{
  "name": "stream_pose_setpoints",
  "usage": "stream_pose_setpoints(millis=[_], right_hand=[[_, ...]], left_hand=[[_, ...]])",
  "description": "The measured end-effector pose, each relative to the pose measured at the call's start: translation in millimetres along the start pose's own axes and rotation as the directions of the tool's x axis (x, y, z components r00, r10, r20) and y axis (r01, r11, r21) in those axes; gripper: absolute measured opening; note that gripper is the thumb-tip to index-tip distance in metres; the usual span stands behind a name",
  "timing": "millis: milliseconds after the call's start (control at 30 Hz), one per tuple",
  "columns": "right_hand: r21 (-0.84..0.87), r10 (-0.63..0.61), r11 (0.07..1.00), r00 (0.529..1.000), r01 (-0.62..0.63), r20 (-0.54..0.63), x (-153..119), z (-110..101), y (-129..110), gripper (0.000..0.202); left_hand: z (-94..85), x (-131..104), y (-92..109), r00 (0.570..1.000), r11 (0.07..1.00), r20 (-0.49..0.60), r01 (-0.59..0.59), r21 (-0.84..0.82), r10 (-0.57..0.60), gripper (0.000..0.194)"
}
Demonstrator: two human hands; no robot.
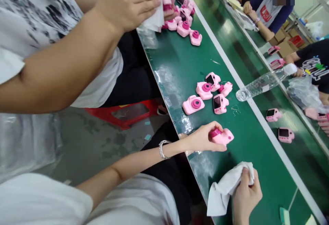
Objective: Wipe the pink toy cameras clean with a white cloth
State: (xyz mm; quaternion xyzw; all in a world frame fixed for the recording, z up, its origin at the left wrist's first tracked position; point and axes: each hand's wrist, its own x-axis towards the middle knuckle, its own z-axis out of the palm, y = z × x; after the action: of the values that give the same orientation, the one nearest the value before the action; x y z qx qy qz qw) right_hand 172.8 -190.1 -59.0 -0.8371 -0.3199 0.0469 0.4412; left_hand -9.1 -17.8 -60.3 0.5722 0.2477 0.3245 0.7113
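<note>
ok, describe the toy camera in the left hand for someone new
At the green table, find the left hand, silver bracelet on its wrist. Its grip holds the pink toy camera, deep-pink part toward the palm. The cluster of five beside it lies on the table; this one is held.

A clear bottle (266, 83) shows across the white strip (221, 47) running along the green tabletop (180, 60); from here I can't tell if it's upright or lying. Below the near edge there's a red stool (124, 115), with clear plastic sheeting (28, 142) farther back. Across the way, I see clear bags (304, 91), cardboard boxes (285, 48) and a red crate (296, 40).
</note>
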Motion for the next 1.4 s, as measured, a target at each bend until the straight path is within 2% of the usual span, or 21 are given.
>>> stream_pose_setpoints(millis=[67,100,167,267,333,400,500,567,700,800,900,967,1067,1133,1200,1233,1300,1333,1400], right_hand=[[0.159,0.169,0.973,0.986,-0.169,0.018,-29,0,-14,0.04],[0.246,0.26,0.935,0.965,-0.256,0.016,-40,2,-22,0.04],[0.392,0.416,0.835,0.909,-0.386,0.011,-55,10,-39,0.042],[0.558,0.572,0.671,0.82,-0.489,0.031,-64,30,-62,0.047],[0.649,0.605,0.578,0.793,-0.494,0.065,-65,43,-71,0.049],[0.694,0.608,0.549,0.792,-0.467,0.052,-63,51,-76,0.049],[0.684,0.606,0.577,0.795,-0.446,0.006,-59,55,-77,0.048],[0.662,0.591,0.605,0.806,-0.443,-0.001,-54,54,-74,0.046],[0.626,0.546,0.652,0.838,-0.428,0.005,-42,48,-69,0.042],[0.589,0.508,0.685,0.86,-0.428,0.035,-35,46,-69,0.041],[0.584,0.477,0.711,0.879,-0.392,0.009,-31,48,-72,0.04],[0.612,0.475,0.698,0.88,-0.372,-0.007,-28,50,-75,0.041],[0.645,0.491,0.653,0.87,-0.397,0.038,-25,50,-77,0.046],[0.65,0.486,0.641,0.871,-0.407,0.067,-26,49,-78,0.046],[0.629,0.456,0.693,0.89,-0.353,-0.002,-31,50,-78,0.042],[0.586,0.417,0.755,0.905,-0.294,-0.084,-34,52,-79,0.039],[0.422,0.266,0.897,0.924,-0.133,-0.274,-40,55,-80,0.034],[0.33,0.186,0.942,0.918,-0.065,-0.351,-42,57,-81,0.032],[0.23,0.122,0.973,0.875,-0.013,-0.469,-42,58,-81,0.028]], left_hand=[[10.6,-7,-2,0.98,0.916,0.193,0.119,-0.382,-0.047,0.058],[16.5,-11,-3,0.968,0.857,0.248,0.15,-0.493,-0.027,0.063],[28.4,-17,-7,0.967,0.804,0.253,0.129,-0.58,0.027,0.078],[41.4,-27,-9,0.987,0.888,0.152,0.025,-0.46,0.05,0.092],[45.3,-31,-7,0.996,0.968,0.082,-0.008,-0.249,0.029,0.081],[46.2,-35,-3,0.999,0.998,0.051,-0.004,-0.068,0.007,0.066],[44.8,-40,5,0.998,0.995,0.055,0.01,0.095,-0.015,0.069],[42.8,-43,12,0.992,0.981,0.115,0.037,0.193,-0.06,0.07],[35.5,-42,23,0.925,0.936,0.311,0.106,0.336,-0.217,0.063],[30.0,-36,22,0.888,0.916,0.374,0.115,0.384,-0.268,0.061],[27.5,-32,12,0.93,0.95,0.311,0.103,0.294,-0.197,0.054],[26.1,-30,3,0.94,0.977,0.286,0.151,0.151,-0.189,0.063],[23.5,-28,-7,0.874,0.923,0.379,0.368,-0.109,-0.304,0.094],[24.2,-27,-11,0.849,0.844,0.389,0.473,-0.253,-0.359,0.104],[28.7,-27,-11,0.87,0.81,0.304,0.479,-0.339,-0.387,0.102],[32.2,-28,-10,0.892,0.824,0.231,0.448,-0.346,-0.388,0.1],[39.3,-32,-5,0.935,0.891,0.08,0.354,-0.284,-0.346,0.09],[41.5,-34,-1,0.95,0.922,0.04,0.311,-0.232,-0.31,0.084],[41.4,-39,7,0.963,0.952,0.068,0.267,-0.148,-0.26,0.072]])
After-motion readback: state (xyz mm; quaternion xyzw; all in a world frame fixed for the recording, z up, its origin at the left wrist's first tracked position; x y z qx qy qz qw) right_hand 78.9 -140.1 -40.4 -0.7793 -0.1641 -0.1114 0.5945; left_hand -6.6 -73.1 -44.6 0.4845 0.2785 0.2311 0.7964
